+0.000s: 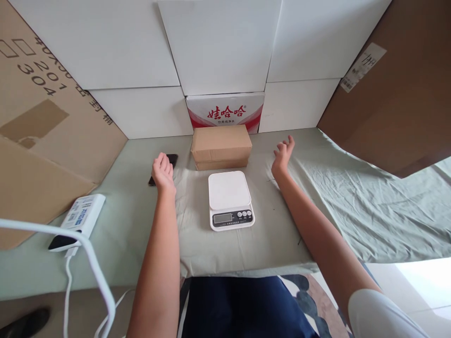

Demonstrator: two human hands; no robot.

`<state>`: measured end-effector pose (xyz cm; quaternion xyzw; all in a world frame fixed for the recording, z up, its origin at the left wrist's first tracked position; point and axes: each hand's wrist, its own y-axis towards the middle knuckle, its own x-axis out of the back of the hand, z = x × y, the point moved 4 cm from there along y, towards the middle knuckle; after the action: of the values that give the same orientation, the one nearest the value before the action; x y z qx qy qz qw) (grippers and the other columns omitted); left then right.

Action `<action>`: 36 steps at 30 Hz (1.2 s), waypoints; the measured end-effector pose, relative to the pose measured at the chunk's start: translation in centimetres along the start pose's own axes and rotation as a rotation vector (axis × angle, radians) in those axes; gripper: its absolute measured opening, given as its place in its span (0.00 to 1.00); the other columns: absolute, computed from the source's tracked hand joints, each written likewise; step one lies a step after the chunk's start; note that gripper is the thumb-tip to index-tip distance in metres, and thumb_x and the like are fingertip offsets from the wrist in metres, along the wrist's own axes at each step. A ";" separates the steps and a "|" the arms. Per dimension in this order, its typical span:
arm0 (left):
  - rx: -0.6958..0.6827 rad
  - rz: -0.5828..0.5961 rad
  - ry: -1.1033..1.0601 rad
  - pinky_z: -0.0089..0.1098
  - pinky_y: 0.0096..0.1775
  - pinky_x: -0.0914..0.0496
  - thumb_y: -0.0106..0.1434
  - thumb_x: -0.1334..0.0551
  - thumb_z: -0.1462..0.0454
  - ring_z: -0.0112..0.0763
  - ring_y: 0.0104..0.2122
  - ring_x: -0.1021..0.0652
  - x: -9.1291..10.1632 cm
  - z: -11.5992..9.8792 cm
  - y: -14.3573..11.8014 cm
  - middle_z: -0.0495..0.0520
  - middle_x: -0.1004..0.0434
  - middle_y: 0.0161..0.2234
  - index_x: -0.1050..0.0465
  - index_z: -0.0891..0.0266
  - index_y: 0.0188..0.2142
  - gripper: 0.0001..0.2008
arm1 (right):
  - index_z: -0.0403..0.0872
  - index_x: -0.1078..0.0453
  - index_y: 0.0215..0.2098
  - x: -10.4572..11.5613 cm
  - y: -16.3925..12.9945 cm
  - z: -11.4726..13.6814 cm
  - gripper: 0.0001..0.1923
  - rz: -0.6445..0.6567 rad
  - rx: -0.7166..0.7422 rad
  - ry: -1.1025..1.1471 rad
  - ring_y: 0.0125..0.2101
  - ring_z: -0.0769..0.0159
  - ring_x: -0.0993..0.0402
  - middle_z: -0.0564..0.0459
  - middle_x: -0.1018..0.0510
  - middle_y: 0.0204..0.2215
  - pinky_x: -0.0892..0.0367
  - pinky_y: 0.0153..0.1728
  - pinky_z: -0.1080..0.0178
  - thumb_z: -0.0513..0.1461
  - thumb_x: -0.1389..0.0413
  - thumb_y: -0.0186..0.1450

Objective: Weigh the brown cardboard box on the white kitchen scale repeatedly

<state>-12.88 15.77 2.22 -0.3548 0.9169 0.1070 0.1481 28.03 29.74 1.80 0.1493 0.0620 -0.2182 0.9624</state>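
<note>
A white kitchen scale (229,191) lies on the green cloth between my hands, with its dark display panel facing me. Behind it sits a closed brown cardboard box (221,145). My left hand (163,172) is to the left of the scale, fingers loosely bent and nothing seen in them. It partly covers a dark phone (172,160); whether it touches the phone I cannot tell. To the right of the scale, my right hand (283,155) has its fingers apart and half bent, holding nothing.
White boxes (220,44) and a red-and-white carton (226,111) form a wall at the back. Large cardboard panels stand left (45,122) and right (391,103). At the left lies a white power bank (84,216) with a cable (68,281); a white curved tube (97,270) crosses nearby.
</note>
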 end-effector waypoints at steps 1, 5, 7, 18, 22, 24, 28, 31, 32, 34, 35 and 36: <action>-0.003 -0.008 -0.008 0.36 0.65 0.40 0.67 0.51 0.46 0.38 0.69 0.37 0.2 -0.2 0.0 0.62 0.40 0.70 0.30 0.59 0.62 0.32 | 0.55 0.49 0.66 0.7 0.5 -0.1 0.31 -0.030 -0.027 0.002 0.61 0.59 0.38 0.44 0.40 0.63 0.40 0.62 0.44 0.47 0.52 0.65; 0.014 -0.008 -0.026 0.36 0.64 0.39 0.67 0.48 0.48 0.39 0.68 0.36 -0.1 0.1 -0.5 0.66 0.40 0.69 0.30 0.63 0.62 0.32 | 0.56 0.47 0.65 1.7 0.8 -0.6 0.31 -0.049 -0.091 0.017 0.58 0.59 0.35 0.45 0.37 0.60 0.39 0.61 0.44 0.46 0.53 0.64; 0.018 0.014 -0.016 0.37 0.64 0.39 0.67 0.47 0.48 0.40 0.68 0.36 -0.6 0.5 -0.6 0.66 0.39 0.69 0.29 0.62 0.62 0.31 | 0.56 0.45 0.63 1.3 0.4 -0.7 0.30 -0.037 -0.102 0.019 0.58 0.59 0.34 0.47 0.36 0.59 0.38 0.61 0.45 0.47 0.52 0.63; 0.143 0.217 0.040 0.46 0.64 0.39 0.62 0.38 0.47 0.47 0.66 0.32 -3.9 3.1 -1.3 0.66 0.30 0.63 0.22 0.58 0.53 0.26 | 0.55 0.31 0.55 -4.1 -4.2 0.2 0.25 0.560 -0.116 0.105 0.54 0.57 0.26 0.50 0.23 0.54 0.35 0.60 0.45 0.47 0.45 0.60; 0.149 0.235 0.063 0.47 0.64 0.38 0.61 0.37 0.47 0.49 0.64 0.30 -4.4 3.8 -1.6 0.67 0.27 0.61 0.22 0.59 0.52 0.26 | 0.58 0.35 0.61 -5.5 -6.5 1.4 0.29 0.681 -0.046 0.095 0.61 0.56 0.32 0.55 0.27 0.62 0.38 0.64 0.46 0.45 0.46 0.61; 0.133 0.243 0.062 0.48 0.63 0.38 0.61 0.36 0.47 0.50 0.63 0.29 -4.5 3.8 -1.7 0.67 0.26 0.60 0.22 0.60 0.51 0.26 | 0.56 0.35 0.61 -5.7 -7.2 2.1 0.29 0.692 0.019 0.080 0.63 0.54 0.35 0.55 0.29 0.63 0.40 0.66 0.47 0.44 0.46 0.61; 0.062 0.258 0.066 0.47 0.63 0.36 0.59 0.35 0.46 0.51 0.63 0.29 -4.7 2.8 -2.2 0.67 0.23 0.57 0.21 0.61 0.49 0.27 | 0.55 0.36 0.62 -5.4 -7.6 3.0 0.30 0.653 0.102 0.073 0.62 0.51 0.34 0.52 0.32 0.65 0.38 0.64 0.46 0.46 0.45 0.62; -0.020 0.293 0.097 0.46 0.62 0.35 0.60 0.36 0.45 0.50 0.62 0.28 -4.5 1.1 -3.8 0.65 0.22 0.56 0.21 0.62 0.50 0.28 | 0.57 0.40 0.65 -4.4 -8.0 4.0 0.32 0.599 0.189 0.067 0.64 0.50 0.38 0.51 0.36 0.67 0.38 0.64 0.45 0.50 0.44 0.63; -0.047 0.307 0.117 0.46 0.62 0.35 0.60 0.36 0.45 0.49 0.62 0.27 -4.3 0.5 -4.7 0.64 0.22 0.56 0.21 0.62 0.52 0.28 | 0.57 0.41 0.66 -3.9 -8.4 4.4 0.33 0.589 0.224 0.061 0.66 0.50 0.40 0.51 0.37 0.68 0.39 0.64 0.45 0.51 0.44 0.64; -0.091 0.327 0.164 0.46 0.63 0.35 0.61 0.36 0.46 0.47 0.61 0.26 -3.5 -0.4 -6.8 0.63 0.23 0.57 0.23 0.61 0.55 0.29 | 0.58 0.42 0.67 -2.5 -9.5 5.2 0.34 0.588 0.278 0.050 0.67 0.49 0.43 0.52 0.38 0.68 0.41 0.66 0.45 0.52 0.44 0.65; -0.112 0.332 0.183 0.47 0.63 0.36 0.62 0.37 0.46 0.47 0.61 0.26 -2.9 -0.8 -8.0 0.62 0.23 0.58 0.24 0.60 0.56 0.30 | 0.59 0.43 0.67 -1.7 -10.2 5.6 0.34 0.597 0.295 0.046 0.67 0.49 0.43 0.52 0.38 0.68 0.42 0.66 0.45 0.53 0.44 0.65; -0.128 0.332 0.192 0.46 0.64 0.36 0.62 0.38 0.46 0.47 0.62 0.27 -2.3 -1.2 -9.2 0.62 0.24 0.59 0.24 0.60 0.57 0.30 | 0.60 0.44 0.68 -0.9 -11.0 5.9 0.34 0.609 0.303 0.040 0.68 0.49 0.43 0.52 0.38 0.68 0.42 0.67 0.44 0.53 0.44 0.66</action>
<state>-5.20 10.16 3.27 -0.2158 0.9641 0.1536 0.0175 22.71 18.75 4.67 0.3066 0.0003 0.0757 0.9488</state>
